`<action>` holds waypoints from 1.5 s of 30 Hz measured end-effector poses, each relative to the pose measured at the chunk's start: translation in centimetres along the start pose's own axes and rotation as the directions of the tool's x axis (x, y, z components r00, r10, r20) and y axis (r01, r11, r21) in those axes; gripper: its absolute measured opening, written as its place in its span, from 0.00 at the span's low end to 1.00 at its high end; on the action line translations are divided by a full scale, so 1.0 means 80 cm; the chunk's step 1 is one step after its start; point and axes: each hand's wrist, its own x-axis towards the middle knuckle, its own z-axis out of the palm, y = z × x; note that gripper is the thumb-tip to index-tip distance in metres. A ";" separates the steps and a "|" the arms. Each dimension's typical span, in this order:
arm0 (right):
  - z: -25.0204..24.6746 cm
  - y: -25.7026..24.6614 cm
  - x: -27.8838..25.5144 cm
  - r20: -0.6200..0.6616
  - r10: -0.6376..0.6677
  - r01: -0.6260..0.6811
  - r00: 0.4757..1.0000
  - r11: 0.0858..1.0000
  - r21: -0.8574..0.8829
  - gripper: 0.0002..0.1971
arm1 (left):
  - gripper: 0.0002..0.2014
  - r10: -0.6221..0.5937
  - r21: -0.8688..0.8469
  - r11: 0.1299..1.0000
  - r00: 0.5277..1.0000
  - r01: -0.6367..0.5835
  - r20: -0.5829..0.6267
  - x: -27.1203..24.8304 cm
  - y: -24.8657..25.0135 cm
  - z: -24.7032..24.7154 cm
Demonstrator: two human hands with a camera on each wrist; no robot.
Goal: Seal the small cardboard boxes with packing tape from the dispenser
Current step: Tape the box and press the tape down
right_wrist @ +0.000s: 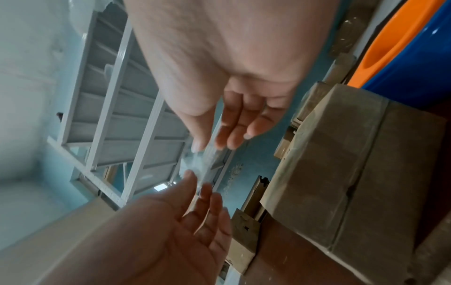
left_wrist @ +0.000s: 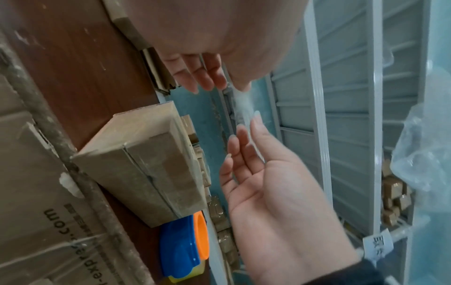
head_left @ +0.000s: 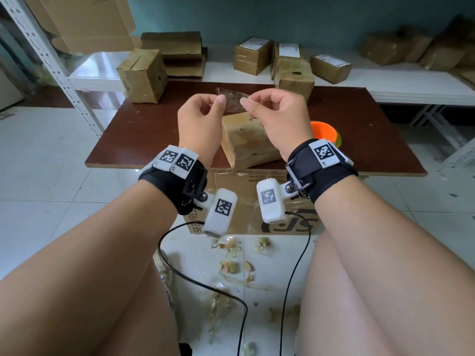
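Observation:
A short strip of clear packing tape is stretched in the air between both hands. My left hand pinches its left end and my right hand pinches its right end. Both are raised above a small cardboard box lying near the front of the brown table. The blue and orange tape dispenser sits on the table just right of the box, partly hidden by my right wrist. In the left wrist view the tape spans from my left hand to my right hand, beside the box and dispenser.
Two more small boxes stand at the table's back edge, and several lie on the white shelf behind. A large printed carton sits under the table's front edge. Tape scraps and a black cable lie on the floor.

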 end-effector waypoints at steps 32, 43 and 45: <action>-0.007 0.038 0.035 0.099 0.150 -0.101 0.984 0.915 -0.390 0.08 | 0.09 -0.116 0.333 0.941 0.981 0.057 0.159 0.023 -0.012 0.014; -0.001 0.049 0.041 0.027 0.198 -0.156 0.980 0.842 -0.516 0.15 | 0.07 -0.141 0.391 0.918 0.977 0.068 0.161 0.026 -0.024 0.023; 0.001 0.050 0.041 0.022 0.195 -0.155 0.981 0.839 -0.521 0.15 | 0.06 -0.143 0.397 0.915 0.979 0.074 0.146 0.029 -0.026 0.024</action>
